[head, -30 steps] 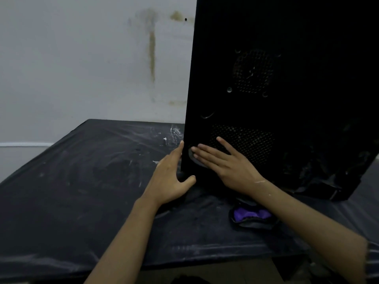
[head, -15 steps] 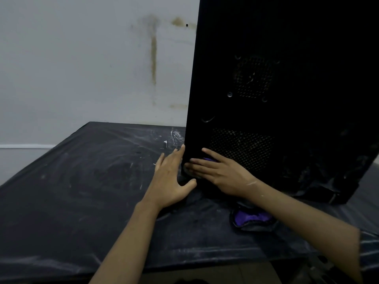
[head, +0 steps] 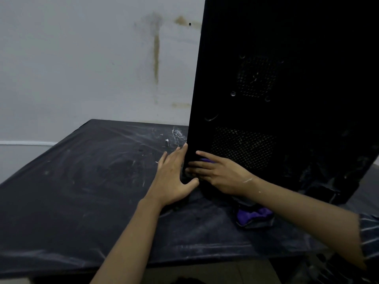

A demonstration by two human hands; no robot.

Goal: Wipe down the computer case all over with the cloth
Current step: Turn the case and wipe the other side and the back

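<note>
Two hands are working above a black-covered table (head: 82,191), which is showing white scuffs across its left part, in front of a stained wall (head: 82,68). The left hand (head: 174,177) is lying open with straight fingers, flat against the left edge of the computer case (head: 297,99) and holding nothing. Just beside it, the right hand (head: 223,177) is pressing outstretched fingers onto the low corner of the case's near panel, trapping a purple cloth (head: 207,160) beneath them; only a sliver is showing. The case is standing on end, leaning slightly, on the table's right part, with a perforated vent (head: 244,146) just right of those fingers. Below the right wrist a purple and dark fabric wad (head: 254,217) is lying on the table; whether it is joining the cloth cannot be told.
</note>
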